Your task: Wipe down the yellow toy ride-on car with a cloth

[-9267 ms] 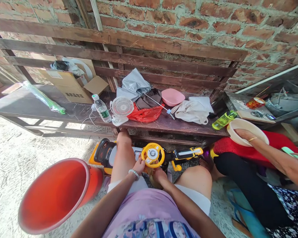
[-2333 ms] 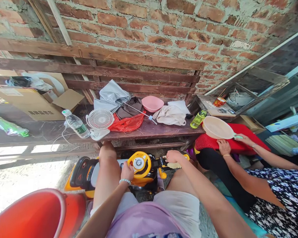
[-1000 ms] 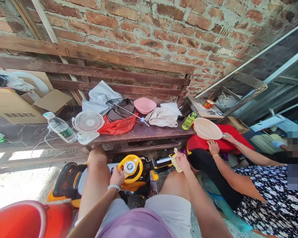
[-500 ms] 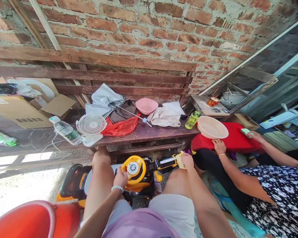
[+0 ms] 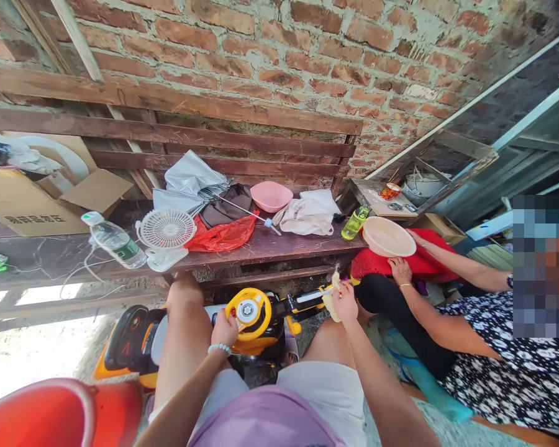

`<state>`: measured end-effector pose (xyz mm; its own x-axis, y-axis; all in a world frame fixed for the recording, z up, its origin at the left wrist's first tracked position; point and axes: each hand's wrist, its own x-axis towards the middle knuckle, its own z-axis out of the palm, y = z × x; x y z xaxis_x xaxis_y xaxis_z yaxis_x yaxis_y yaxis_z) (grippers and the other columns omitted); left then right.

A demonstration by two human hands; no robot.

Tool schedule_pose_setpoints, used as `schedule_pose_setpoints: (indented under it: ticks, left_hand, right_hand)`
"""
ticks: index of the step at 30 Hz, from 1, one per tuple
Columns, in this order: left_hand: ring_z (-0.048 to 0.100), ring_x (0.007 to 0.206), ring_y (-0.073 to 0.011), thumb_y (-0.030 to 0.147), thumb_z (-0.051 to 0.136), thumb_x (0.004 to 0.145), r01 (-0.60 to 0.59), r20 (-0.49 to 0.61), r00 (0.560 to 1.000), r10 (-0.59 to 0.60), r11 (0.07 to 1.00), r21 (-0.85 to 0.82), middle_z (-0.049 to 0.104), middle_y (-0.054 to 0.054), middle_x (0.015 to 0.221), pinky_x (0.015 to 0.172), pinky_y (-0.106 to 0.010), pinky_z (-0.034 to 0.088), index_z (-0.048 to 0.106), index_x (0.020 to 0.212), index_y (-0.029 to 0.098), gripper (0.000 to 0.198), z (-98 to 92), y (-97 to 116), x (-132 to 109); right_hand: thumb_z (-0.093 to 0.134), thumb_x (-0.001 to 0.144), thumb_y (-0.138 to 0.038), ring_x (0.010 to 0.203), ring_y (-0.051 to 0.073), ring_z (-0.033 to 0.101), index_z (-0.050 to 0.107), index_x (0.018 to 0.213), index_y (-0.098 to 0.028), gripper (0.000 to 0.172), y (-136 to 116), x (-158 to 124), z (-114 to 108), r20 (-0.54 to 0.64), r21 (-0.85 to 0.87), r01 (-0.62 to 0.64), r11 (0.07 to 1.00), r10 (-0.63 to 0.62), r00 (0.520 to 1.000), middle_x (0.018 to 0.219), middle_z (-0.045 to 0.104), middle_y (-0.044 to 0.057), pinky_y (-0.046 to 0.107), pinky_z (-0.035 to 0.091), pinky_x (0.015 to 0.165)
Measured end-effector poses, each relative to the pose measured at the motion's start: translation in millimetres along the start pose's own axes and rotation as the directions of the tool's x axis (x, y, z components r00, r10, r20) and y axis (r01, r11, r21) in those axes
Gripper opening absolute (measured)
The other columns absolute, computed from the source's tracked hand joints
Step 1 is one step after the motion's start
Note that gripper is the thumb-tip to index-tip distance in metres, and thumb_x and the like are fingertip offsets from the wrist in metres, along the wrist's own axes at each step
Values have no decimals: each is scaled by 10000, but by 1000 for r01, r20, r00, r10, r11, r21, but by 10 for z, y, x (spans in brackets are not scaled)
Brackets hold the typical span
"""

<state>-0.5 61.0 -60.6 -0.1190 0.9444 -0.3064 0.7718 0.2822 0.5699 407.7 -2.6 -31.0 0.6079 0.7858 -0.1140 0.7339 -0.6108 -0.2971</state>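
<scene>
A yellow and black ride-on toy car point(image 5: 261, 347) stands between my knees. My left hand point(image 5: 224, 329) is closed round the left side of its yellow steering wheel point(image 5: 261, 313). My right hand point(image 5: 345, 302) pinches a crumpled pale yellow cloth point(image 5: 328, 304) beside the long bar point(image 5: 310, 298) that reaches right from the car. Part of the cloth sticks up above my fingers. Whether it touches the bar I cannot tell. The car's dark seat point(image 5: 133, 338) lies left of my left leg.
A wooden bench point(image 5: 279, 248) carries a white fan point(image 5: 166, 230), a water bottle point(image 5: 116, 242), a silver umbrella point(image 5: 190, 180), a pink bowl point(image 5: 271, 196) and a green bottle point(image 5: 354, 223). A person point(image 5: 475, 335) sits at right by a cream basin point(image 5: 389, 237). A red tub point(image 5: 112, 410) stands front left.
My right hand has lifted the cloth slightly, with its end now upright. The other person's far hand has moved left from the red cover to behind the basin. The view has shifted a little.
</scene>
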Motion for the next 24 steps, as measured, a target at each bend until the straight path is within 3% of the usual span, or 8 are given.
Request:
schedule_pose_setpoints:
  ticks: [6,11,15,18,20,22,24]
  left_hand:
    - [754,1085,-288,194,411,1017,21,66,998,-21,1000,-5,768,-205,1164,887,-337,540,533,1281,131,298,32,-7,-5]
    - [738,1154,-273,202,387,1034,41,90,995,-40,999,-8,755,-205,1232,933,-321,525,497,1320,130,315,33,1,-19]
    - [734,1168,-272,211,398,1037,31,92,995,-28,999,-33,763,-187,1219,945,-326,527,512,1307,140,301,8,23,-56]
    - [737,1161,-271,201,402,1035,40,99,994,-36,998,-39,763,-185,1220,946,-331,529,513,1315,141,307,-2,33,-71]
    - [740,1154,-265,200,409,1034,47,98,994,-44,998,-35,761,-182,1226,943,-325,531,500,1336,143,321,-2,31,-73]
    - [742,1149,-261,206,407,1036,48,103,994,-45,998,-28,762,-178,1220,934,-319,532,486,1350,144,330,0,22,-71]
    - [746,1138,-267,215,403,1038,51,108,993,-49,998,-19,764,-175,1203,919,-322,534,484,1343,148,322,2,10,-68]
  right_hand:
    - [390,987,-319,1315,280,622,614,1447,-141,542,-412,-372,413,7,179,98,979,-101,995,1612,483,153,401,510,1101]
    - [398,981,-386,1265,230,643,708,1285,-192,475,-635,-630,580,-65,410,395,822,-405,912,1440,637,132,390,513,1113]
    - [411,995,-426,1139,250,686,747,1136,-188,436,-668,-694,372,-129,508,460,728,-464,876,1189,739,140,446,541,1065]
    - [426,1023,-418,1187,234,663,725,1234,-216,418,-754,-726,101,-168,489,538,686,-531,830,1265,709,121,410,532,1065]
    - [451,1025,-385,1243,220,635,700,1314,-250,404,-886,-752,-34,-116,408,617,673,-632,766,1377,658,99,372,509,1083]
    - [502,1002,-346,1231,210,631,715,1298,-289,369,-1054,-760,-91,9,278,662,695,-691,722,1418,633,65,340,503,1061]
    - [535,981,-323,1164,194,647,747,1220,-303,320,-1214,-728,-86,113,162,642,749,-661,742,1366,651,45,304,508,993]
